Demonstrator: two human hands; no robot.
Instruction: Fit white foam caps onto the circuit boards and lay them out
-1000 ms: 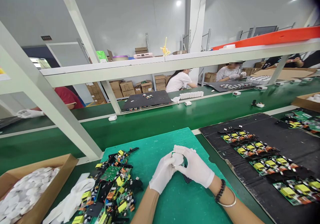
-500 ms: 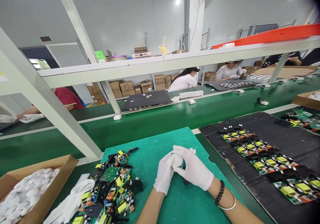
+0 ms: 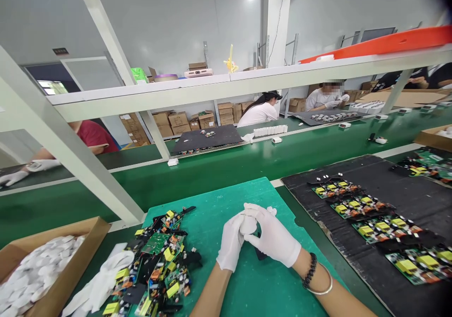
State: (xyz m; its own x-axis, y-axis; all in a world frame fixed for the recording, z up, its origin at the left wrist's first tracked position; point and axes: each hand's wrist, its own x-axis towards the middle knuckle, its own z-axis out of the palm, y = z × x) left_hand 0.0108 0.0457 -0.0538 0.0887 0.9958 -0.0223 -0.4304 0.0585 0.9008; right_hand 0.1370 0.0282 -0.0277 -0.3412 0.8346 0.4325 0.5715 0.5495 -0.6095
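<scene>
Both of my hands wear white gloves and meet above the green mat (image 3: 226,199). Between them is a round white piece (image 3: 248,225). My left hand (image 3: 230,242) grips its left side, while the thumb and fingers of my right hand (image 3: 273,234) curl round its right side. Something dark, mostly hidden, shows under my right hand. Small white pieces (image 3: 271,211) lie just beyond the right fingers. Left of my hands, a heap of circuit boards (image 3: 155,244) with yellow and orange parts covers the mat's left side.
A cardboard box (image 3: 95,232) of white pieces and loose white gloves (image 3: 102,279) are at left. Rows of circuit boards (image 3: 383,227) lie on a black sheet (image 3: 339,241) at right. A green conveyor (image 3: 219,166) and white shelf frame (image 3: 197,91) stand ahead; people sit beyond.
Small white items on the conveyor have shifted right. The person in red at the left has moved their gloved hands. My hands keep nearly the same hold on the round white piece.
</scene>
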